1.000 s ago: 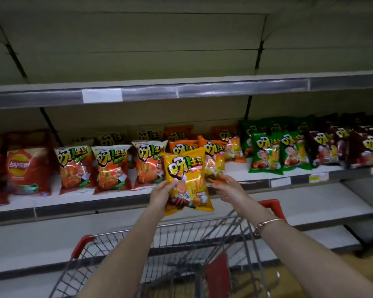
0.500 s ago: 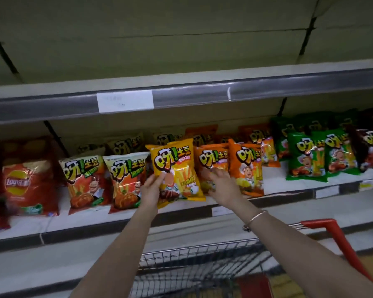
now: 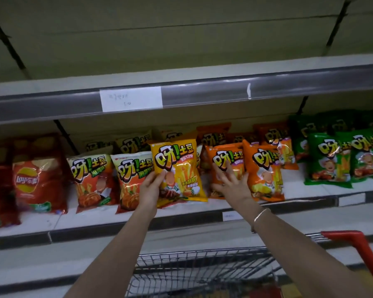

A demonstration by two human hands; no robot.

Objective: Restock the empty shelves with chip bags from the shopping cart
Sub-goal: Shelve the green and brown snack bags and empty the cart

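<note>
The left hand (image 3: 149,188) gripped the yellow chip bag (image 3: 177,171) by its lower left edge, standing it on the shelf (image 3: 202,209); the right hand (image 3: 230,181), fingers spread, pressed flat against an orange bag (image 3: 226,160) at its 3 o'clock. Red-and-white bags (image 3: 131,179) crowded its 9 o'clock, green bags (image 3: 329,160) stood farther toward 3, and the shopping cart (image 3: 202,274) sat at 6.

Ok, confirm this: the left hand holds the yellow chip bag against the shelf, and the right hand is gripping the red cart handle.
Not quite. In the head view the right hand is spread open on an orange chip bag, not on the red cart handle. The left hand does hold the yellow chip bag against the shelf.
</note>
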